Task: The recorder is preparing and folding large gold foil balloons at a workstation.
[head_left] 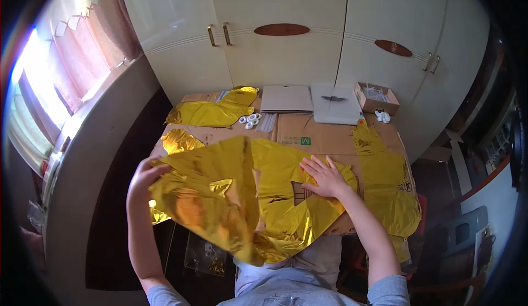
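So a big, flat gold foil sheet (286, 210) is laid over the near side of the cardboard-covered table (335, 134), with its lower part hanging past the near edge, right in front of the lap. Its left side is gripped by the left hand (147, 175), fingers curled around the edge, and that half is held up at a slant, kinda wrinkled and shiny. The right hand (325, 179) isn't clamped on anything: it's pressed palm-down on the right half, fingers fanned wide, just beside a cut-out gap.

More gold foil (179, 141) is partly hidden behind the lifted half; whether it's a separate piece can't be told. Another gold piece (206, 113) is laid at the back left, and a long gold piece (385, 179) is draped along the right side. Along the back, white rings (250, 120), a beige folder (286, 98), a whitish flat pad (336, 108) and an open box (377, 98) are lined up.
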`<state>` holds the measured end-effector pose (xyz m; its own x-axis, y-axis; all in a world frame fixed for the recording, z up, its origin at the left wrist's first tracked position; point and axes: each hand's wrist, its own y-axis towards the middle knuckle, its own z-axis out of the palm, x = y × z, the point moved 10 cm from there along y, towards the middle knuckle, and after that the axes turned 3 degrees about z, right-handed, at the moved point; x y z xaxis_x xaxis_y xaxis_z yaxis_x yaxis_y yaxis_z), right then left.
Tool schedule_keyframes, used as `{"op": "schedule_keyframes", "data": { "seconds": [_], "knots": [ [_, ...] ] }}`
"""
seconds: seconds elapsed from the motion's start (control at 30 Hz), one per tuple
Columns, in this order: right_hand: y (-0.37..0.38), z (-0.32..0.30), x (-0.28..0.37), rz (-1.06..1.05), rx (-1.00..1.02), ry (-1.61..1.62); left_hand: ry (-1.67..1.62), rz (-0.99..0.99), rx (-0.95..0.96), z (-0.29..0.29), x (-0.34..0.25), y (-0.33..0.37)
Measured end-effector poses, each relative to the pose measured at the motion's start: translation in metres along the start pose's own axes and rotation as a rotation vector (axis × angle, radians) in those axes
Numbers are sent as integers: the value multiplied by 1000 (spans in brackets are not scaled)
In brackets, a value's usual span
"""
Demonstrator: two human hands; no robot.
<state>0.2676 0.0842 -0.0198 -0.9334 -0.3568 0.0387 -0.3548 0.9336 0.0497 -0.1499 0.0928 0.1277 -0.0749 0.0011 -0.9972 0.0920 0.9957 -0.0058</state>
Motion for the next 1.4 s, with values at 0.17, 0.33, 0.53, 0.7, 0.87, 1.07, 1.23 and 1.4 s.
{"op": "schedule_keyframes", "data": {
  "seconds": [0.17, 0.33, 0.53, 0.7, 0.87, 1.07, 1.23, 1.4],
  "knots": [
    [-2, -5, -20, 26, 2, 15, 312, 662, -175, -70, -111, -46],
    [6, -3, -35, 34, 31, 2, 798, 983, -264, -141, -180, -99],
    [19, -4, -51, 77, 91, 49, 685, 415, -236, -187, -219, -26],
    [36, -4, -46, 117, 106, 91, 1078, 173, -187, -148, -192, 59],
    [33, -2, -48, 149, 91, 109, 1514, 28, 46, -20, -62, 123],
    [32, -8, -43, 185, 45, 94, 1295, -81, 210, 96, 85, 113],
    [29, -1, -46, 183, 48, 97, 1226, -27, 196, 140, 103, 100],
    [31, -3, -42, 168, 34, 100, 1178, -148, 269, 133, 107, 98]
  ]
}}
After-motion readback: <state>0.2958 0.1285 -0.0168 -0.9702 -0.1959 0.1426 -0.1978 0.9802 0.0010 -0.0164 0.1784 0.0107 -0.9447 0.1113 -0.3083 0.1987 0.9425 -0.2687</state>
